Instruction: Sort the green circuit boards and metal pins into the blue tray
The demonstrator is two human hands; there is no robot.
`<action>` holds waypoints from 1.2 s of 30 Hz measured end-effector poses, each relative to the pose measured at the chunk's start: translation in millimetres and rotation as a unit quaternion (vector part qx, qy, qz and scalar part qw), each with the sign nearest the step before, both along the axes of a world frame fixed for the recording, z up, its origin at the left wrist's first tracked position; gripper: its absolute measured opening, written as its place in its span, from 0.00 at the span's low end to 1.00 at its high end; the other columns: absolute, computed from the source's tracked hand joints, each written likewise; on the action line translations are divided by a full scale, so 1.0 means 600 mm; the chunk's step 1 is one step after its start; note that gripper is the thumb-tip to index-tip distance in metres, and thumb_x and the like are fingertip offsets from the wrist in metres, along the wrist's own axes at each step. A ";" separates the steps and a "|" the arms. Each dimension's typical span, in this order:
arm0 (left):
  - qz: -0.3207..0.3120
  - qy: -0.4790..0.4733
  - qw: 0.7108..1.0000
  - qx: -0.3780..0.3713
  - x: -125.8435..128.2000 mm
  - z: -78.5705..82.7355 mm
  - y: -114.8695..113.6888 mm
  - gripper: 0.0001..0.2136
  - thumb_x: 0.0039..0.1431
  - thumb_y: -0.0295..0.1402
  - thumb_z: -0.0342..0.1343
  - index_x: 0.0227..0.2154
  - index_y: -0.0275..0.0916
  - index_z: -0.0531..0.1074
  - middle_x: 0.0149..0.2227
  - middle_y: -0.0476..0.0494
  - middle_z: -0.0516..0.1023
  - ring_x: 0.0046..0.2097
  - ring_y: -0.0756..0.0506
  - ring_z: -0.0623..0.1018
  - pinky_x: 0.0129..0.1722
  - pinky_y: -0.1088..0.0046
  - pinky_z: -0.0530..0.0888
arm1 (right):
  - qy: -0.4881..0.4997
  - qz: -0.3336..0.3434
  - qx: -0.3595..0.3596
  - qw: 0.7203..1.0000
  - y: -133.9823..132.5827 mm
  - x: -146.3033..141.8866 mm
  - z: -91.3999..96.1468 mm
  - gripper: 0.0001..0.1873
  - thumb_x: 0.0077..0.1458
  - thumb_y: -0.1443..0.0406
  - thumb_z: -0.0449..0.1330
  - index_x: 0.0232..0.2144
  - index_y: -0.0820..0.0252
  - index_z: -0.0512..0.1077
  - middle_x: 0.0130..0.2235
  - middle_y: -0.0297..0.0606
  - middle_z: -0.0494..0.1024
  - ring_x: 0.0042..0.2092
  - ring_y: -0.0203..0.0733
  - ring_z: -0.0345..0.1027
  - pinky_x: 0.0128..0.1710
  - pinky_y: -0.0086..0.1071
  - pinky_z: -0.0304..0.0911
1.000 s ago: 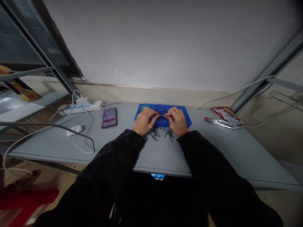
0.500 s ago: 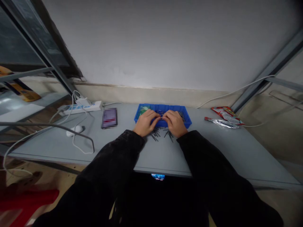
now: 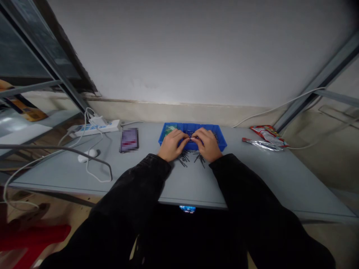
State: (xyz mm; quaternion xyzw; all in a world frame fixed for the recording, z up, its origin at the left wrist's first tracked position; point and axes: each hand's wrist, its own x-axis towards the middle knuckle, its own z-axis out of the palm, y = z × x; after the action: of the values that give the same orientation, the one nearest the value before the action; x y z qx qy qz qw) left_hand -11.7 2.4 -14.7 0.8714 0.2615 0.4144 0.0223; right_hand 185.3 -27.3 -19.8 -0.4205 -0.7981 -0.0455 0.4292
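On my feed from the head camera, the left hand [image 3: 172,146] and the right hand [image 3: 206,145] were drawn close together over the middle of a blue plastic compartment tray [image 3: 193,126], their fingertips [image 3: 186,139] meeting around a small shiny metal piece [image 3: 192,138]. The hands looked pinched together, but the view was too coarse for me to tell whether either one was clamped on the piece. It sat above the tray's middle section, and a green item [image 3: 170,130] lay in the compartment at the far left. A loose heap of dark metal pins [image 3: 192,158] lay on the grey table [image 3: 246,175], just in front of the tray and between the wrists. Black sleeves [image 3: 134,186] covered both forearms. Left of the tray were a pixelated phone [image 3: 129,139], a small white object [image 3: 88,155] on a white cable, and a white power strip [image 3: 97,127]. To the right lay crumpled red-and-silver wrappers [image 3: 265,141].
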 end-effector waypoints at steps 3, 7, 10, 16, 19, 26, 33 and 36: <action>0.001 -0.004 1.000 0.001 0.000 0.002 0.000 0.10 0.70 0.35 0.51 0.39 0.37 0.75 0.37 0.42 0.77 0.41 0.44 0.73 0.45 0.64 0.72 | 0.001 -0.022 0.007 1.000 0.003 0.002 -0.002 0.10 0.68 0.63 0.53 0.35 0.56 0.73 0.39 0.39 0.77 0.43 0.45 0.70 0.45 0.40 0.57; 0.011 -0.013 1.000 0.004 -0.002 0.003 0.004 0.10 0.70 0.36 0.52 0.39 0.38 0.75 0.37 0.44 0.77 0.41 0.44 0.73 0.47 0.63 0.72 | 0.017 -0.042 0.039 0.998 0.003 0.004 0.000 0.10 0.67 0.63 0.55 0.35 0.56 0.75 0.38 0.38 0.77 0.43 0.45 0.70 0.45 0.41 0.58; 0.021 -0.020 1.000 -0.005 -0.006 0.005 0.007 0.10 0.70 0.36 0.51 0.38 0.38 0.75 0.38 0.43 0.77 0.41 0.44 0.73 0.47 0.63 0.72 | 0.041 -0.050 0.058 0.996 0.003 0.006 0.003 0.09 0.66 0.64 0.56 0.34 0.56 0.74 0.37 0.38 0.77 0.43 0.45 0.70 0.45 0.42 0.59; 0.014 -0.016 1.000 -0.015 -0.017 0.014 0.014 0.10 0.69 0.37 0.53 0.38 0.37 0.77 0.37 0.42 0.78 0.42 0.43 0.73 0.47 0.60 0.72 | 0.065 -0.142 0.040 0.987 0.014 0.019 -0.002 0.08 0.65 0.63 0.56 0.39 0.56 0.75 0.39 0.40 0.79 0.43 0.48 0.70 0.47 0.43 0.57; -0.026 0.049 0.998 -0.012 -0.026 0.019 0.018 0.09 0.66 0.38 0.57 0.38 0.41 0.80 0.43 0.42 0.78 0.46 0.42 0.71 0.50 0.57 0.71 | 0.057 -0.163 0.011 0.985 0.020 0.024 -0.006 0.10 0.64 0.63 0.57 0.45 0.57 0.75 0.38 0.40 0.79 0.42 0.48 0.70 0.47 0.43 0.57; -0.033 0.160 0.987 0.011 -0.051 0.030 0.016 0.05 0.58 0.39 0.66 0.33 0.47 0.83 0.60 0.46 0.70 0.62 0.34 0.62 0.61 0.44 0.61 | 0.052 -0.153 0.003 0.987 0.014 0.018 -0.001 0.07 0.63 0.65 0.56 0.40 0.57 0.74 0.37 0.38 0.78 0.41 0.46 0.69 0.47 0.41 0.56; -0.048 0.206 0.977 0.005 -0.052 0.021 0.017 0.04 0.53 0.31 0.69 0.32 0.47 0.83 0.64 0.45 0.66 0.65 0.32 0.59 0.60 0.41 0.62 | 0.047 -0.138 0.013 0.989 0.016 0.019 -0.005 0.05 0.62 0.67 0.57 0.37 0.55 0.73 0.36 0.38 0.78 0.40 0.48 0.69 0.45 0.42 0.55; -0.050 0.202 0.978 0.005 -0.051 0.017 0.018 0.05 0.53 0.30 0.69 0.31 0.47 0.83 0.63 0.45 0.67 0.65 0.31 0.60 0.61 0.40 0.62 | 0.041 -0.134 0.019 0.990 0.017 0.019 -0.007 0.05 0.62 0.68 0.56 0.36 0.55 0.73 0.37 0.39 0.78 0.40 0.48 0.68 0.44 0.42 0.55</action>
State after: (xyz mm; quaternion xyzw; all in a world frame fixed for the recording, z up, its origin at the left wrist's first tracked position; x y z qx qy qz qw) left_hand -42.1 13.1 -4.3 0.9491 0.2150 0.2296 -0.0145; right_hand 196.5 -17.3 -24.3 -0.5165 -0.7152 -0.1005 0.4600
